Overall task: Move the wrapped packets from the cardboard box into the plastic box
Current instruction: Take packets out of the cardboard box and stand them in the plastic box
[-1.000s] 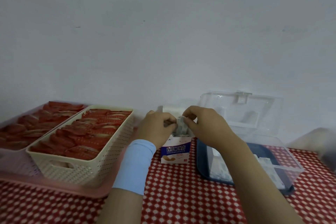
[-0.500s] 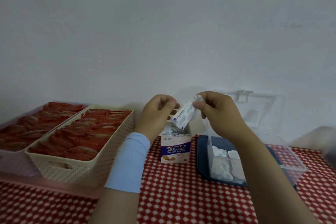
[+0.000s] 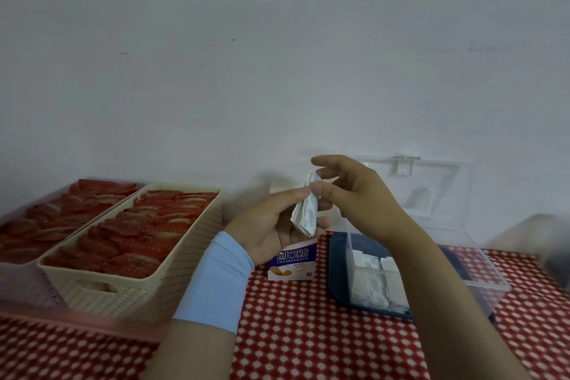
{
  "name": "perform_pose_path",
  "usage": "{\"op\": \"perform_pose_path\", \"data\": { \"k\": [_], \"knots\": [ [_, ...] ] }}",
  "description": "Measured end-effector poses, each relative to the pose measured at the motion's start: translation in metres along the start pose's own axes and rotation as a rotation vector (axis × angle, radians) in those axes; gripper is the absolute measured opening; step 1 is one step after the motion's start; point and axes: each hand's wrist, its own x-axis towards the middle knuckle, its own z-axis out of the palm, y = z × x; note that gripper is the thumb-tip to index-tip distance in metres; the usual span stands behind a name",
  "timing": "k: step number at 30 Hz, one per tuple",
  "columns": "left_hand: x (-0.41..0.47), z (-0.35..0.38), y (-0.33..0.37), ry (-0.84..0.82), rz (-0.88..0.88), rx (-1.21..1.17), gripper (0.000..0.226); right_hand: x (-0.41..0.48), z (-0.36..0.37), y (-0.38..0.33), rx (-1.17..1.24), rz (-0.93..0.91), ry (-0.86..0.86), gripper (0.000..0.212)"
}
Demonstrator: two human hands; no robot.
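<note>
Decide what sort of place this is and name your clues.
Probably a home or workroom sorting table: red checked tablecloth, cream basket of red packets, clear plastic box part-filled with wrapped packets.

The red, white-dotted worktop (image 3: 308,333) carries a pink plastic tray (image 3: 77,325) at left, a small white-and-blue cardboard box (image 3: 291,262) upright mid-way, and a dark blue tray (image 3: 337,268) just right of it.

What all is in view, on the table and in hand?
wrapped packets: small stack, white-blue, between both hands
plastic box: one, clear, lid open, right
stored packets: several, white, inside it
cardboard box: one, white-blue, below the hands
tray: one, dark blue, under plastic box
cream basket: one, left, holding red packets
pink basket: one, far left
tablecloth: one, red-white checked
wristband: one, light blue, left wrist
left hand: holds the stack
right hand: pinches its top
</note>
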Motion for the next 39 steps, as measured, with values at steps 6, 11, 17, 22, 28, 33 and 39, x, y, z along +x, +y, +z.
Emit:
{"op": "perform_pose_path", "data": {
  "k": [6,11,17,22,28,33,39],
  "knots": [
    [0.006,-0.001,-0.003,0.097,0.071,-0.077,0.043,-0.007,0.003,-0.009,-0.145,-0.055,-0.169,0.037],
    [0.005,0.000,-0.004,0.058,0.059,-0.092,0.050,-0.007,0.011,-0.005,-0.178,-0.125,-0.110,0.041],
    [0.008,-0.006,-0.008,0.026,0.057,-0.059,0.029,-0.007,0.012,-0.004,-0.164,-0.131,-0.144,0.048],
    [0.009,-0.008,-0.010,0.019,0.049,-0.045,0.035,-0.008,0.009,-0.002,-0.179,-0.139,-0.145,0.048],
    [0.003,-0.001,-0.007,-0.028,0.081,-0.048,0.030,-0.006,0.000,0.007,0.147,-0.036,-0.218,0.029],
    [-0.003,0.001,-0.007,-0.110,0.021,0.076,0.036,-0.005,-0.012,0.010,0.283,0.061,-0.159,0.034],
    [-0.006,0.003,-0.007,-0.174,-0.043,0.137,0.036,-0.013,-0.021,0.013,0.247,0.061,-0.172,0.013]
  ]
}}
